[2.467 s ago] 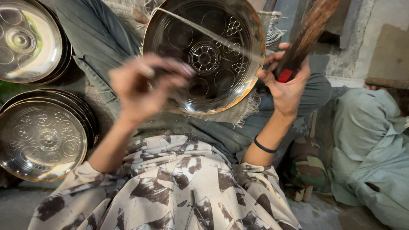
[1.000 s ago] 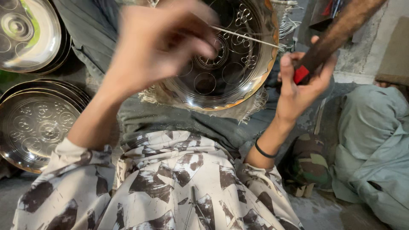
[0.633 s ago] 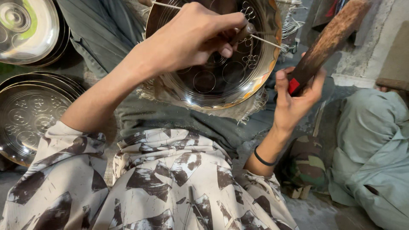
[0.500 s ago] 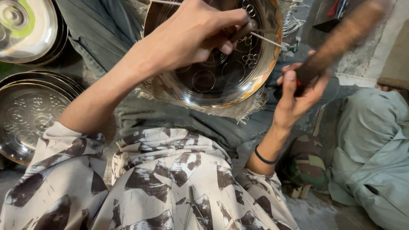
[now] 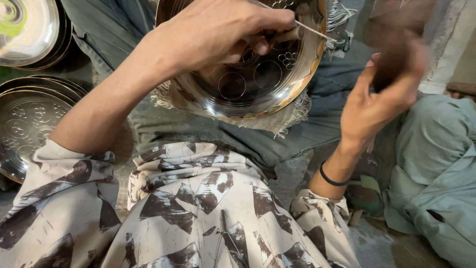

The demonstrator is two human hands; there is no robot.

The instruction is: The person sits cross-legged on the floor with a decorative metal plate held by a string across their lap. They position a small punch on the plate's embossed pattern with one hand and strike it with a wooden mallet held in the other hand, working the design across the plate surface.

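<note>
Head view: a round metal tray with punched circle patterns is propped on the lap. A thin pointed tool is pinched in the closed fingers of the left hand, its tip near the rim. A blurred wooden mallet is gripped by the right hand. The point is best kept steady and struck squarely, so the pattern stays even.

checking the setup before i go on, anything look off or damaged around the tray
Nothing looks damaged. The engraved tray leans tilted on a frayed cloth over the lap. The left hand holds a thin tool against it. The right hand grips a wooden handle, blurred by motion.
</note>
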